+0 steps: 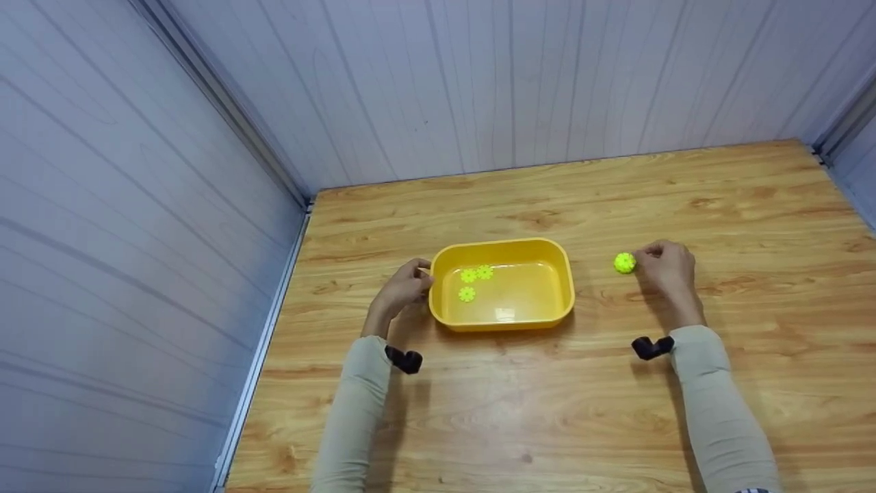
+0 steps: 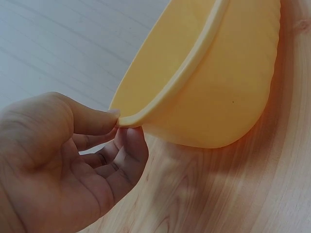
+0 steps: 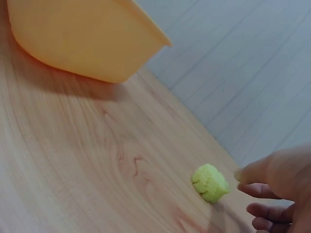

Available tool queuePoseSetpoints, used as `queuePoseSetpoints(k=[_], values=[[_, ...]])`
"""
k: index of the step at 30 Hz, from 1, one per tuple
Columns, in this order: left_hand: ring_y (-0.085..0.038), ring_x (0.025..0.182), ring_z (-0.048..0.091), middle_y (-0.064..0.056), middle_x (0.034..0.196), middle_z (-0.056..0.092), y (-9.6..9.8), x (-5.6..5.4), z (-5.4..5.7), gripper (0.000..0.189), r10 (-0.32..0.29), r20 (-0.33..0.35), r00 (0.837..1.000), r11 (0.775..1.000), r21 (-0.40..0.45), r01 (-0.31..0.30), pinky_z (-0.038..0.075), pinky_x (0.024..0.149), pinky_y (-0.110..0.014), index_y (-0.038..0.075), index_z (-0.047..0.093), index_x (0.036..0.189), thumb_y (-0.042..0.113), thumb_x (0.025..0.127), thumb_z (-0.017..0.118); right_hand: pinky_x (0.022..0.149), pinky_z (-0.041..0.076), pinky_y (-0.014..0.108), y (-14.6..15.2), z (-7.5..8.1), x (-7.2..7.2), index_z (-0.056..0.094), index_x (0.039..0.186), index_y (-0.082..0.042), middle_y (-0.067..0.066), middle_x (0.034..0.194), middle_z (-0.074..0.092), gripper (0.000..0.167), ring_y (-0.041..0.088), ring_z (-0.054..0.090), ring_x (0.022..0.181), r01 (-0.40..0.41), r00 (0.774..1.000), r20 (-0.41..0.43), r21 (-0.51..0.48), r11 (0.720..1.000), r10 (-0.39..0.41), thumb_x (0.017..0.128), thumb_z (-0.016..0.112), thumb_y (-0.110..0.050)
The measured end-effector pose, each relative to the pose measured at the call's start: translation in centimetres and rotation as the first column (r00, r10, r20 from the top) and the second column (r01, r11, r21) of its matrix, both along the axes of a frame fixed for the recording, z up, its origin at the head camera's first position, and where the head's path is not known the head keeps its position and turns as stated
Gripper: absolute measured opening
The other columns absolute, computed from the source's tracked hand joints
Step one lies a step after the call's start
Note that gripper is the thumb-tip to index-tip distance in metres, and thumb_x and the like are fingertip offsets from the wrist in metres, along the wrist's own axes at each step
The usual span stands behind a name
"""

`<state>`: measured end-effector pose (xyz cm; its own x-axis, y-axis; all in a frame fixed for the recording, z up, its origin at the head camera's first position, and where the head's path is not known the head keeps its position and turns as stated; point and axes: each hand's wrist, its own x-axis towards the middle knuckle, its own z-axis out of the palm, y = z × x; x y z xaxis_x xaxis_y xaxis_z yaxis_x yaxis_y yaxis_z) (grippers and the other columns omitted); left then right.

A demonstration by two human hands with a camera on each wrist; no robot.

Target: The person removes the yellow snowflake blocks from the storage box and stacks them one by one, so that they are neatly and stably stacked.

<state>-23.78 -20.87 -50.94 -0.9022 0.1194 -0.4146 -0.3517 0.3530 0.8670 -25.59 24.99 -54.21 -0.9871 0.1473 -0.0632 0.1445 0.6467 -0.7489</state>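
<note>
A yellow plastic basin [image 1: 503, 326] sits on the wooden table, its inside facing up in the head view. At its left end my left hand [image 1: 404, 287] pinches the rim, thumb above and curled fingers below, as the left wrist view shows. Three flat neon-yellow flower-shaped pieces [image 1: 467, 294] lie in the left part of the basin. To the right of the basin is a small stack of matching flower pieces [image 3: 210, 183]. Just right of that stack is my right hand [image 1: 667, 268], its fingers loosely bent. The right wrist view shows a small gap between fingertips and stack.
The wood-grain table [image 1: 547, 411] is bordered by a pale panelled wall [image 1: 479, 82] at the back and another [image 1: 123, 274] on the left. A black wrist mount [image 1: 404, 359] sticks out from the left sleeve, and a similar one [image 1: 652, 348] from the right.
</note>
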Motion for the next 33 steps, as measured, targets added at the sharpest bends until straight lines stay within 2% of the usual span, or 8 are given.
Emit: queuePoseSetpoints(k=[7,11,17,25,30,33], values=[[-0.018,0.078,0.052,-0.007,0.093,0.046,-0.1,0.0,0.1,0.035,-0.017,-0.010,1.000,1.000,0.009,0.018,0.048,0.087,-0.048,0.004,0.046,0.132,0.009,0.098,0.048,0.066,0.044,0.029,-0.2,1.4,-0.1,0.056,0.120,0.002,0.020,0.120,0.053,0.052,0.025,0.051,0.091,-0.008,0.999,0.032,-0.111,0.994,0.012,0.096,0.049,-0.044],[-0.018,0.077,0.052,-0.007,0.093,0.046,-0.1,0.0,0.1,0.035,-0.016,-0.008,1.000,1.000,0.015,0.016,0.048,0.087,-0.049,0.005,0.046,0.133,0.009,0.098,0.049,0.068,0.043,0.027,-0.8,2.2,-0.1,0.055,0.121,-0.001,0.013,0.114,0.053,0.056,0.018,0.049,0.089,-0.002,1.000,0.027,-0.158,0.988,0.006,0.094,0.051,-0.050],[-0.019,0.079,0.053,-0.008,0.095,0.046,-0.1,-0.1,0.0,0.036,-0.012,-0.002,1.000,1.000,0.015,0.012,0.048,0.088,-0.050,0.006,0.046,0.133,0.009,0.098,0.049,0.067,0.043,0.024,-2.2,3.1,-0.2,0.057,0.118,-0.004,0.005,0.106,0.054,0.050,0.012,0.049,0.088,-0.001,1.000,-0.004,-0.233,0.973,0.000,0.093,0.055,-0.047],[-0.019,0.080,0.053,-0.008,0.098,0.045,0.1,-0.1,0.0,0.038,-0.003,0.001,1.000,1.000,0.017,0.003,0.048,0.088,-0.049,0.012,0.046,0.135,0.010,0.098,0.049,0.067,0.044,0.022,-4.7,3.6,-0.4,0.059,0.117,-0.006,0.008,0.109,0.057,0.048,0.012,0.051,0.089,-0.040,0.998,-0.065,-0.226,0.973,0.025,0.092,0.057,-0.046],[-0.019,0.079,0.052,-0.008,0.099,0.044,0.1,-0.1,0.0,0.038,0.001,0.002,1.000,1.000,0.028,-0.001,0.047,0.088,-0.051,0.014,0.045,0.136,0.010,0.098,0.049,0.076,0.043,0.029,-6.5,3.5,-0.8,0.059,0.118,-0.005,0.013,0.120,0.053,0.053,0.020,0.047,0.099,-0.120,0.991,-0.092,-0.214,0.969,0.102,0.090,0.058,-0.050],[-0.020,0.079,0.054,-0.010,0.101,0.046,0.1,0.0,0.0,0.038,-0.006,-0.009,1.000,0.999,0.035,0.006,0.048,0.089,-0.052,0.013,0.045,0.136,0.010,0.098,0.048,0.084,0.042,0.035,-7.7,3.5,-0.9,0.058,0.118,-0.003,0.016,0.124,0.049,0.050,0.027,0.045,0.107,-0.175,0.982,-0.110,-0.212,0.962,0.155,0.091,0.059,-0.045]])
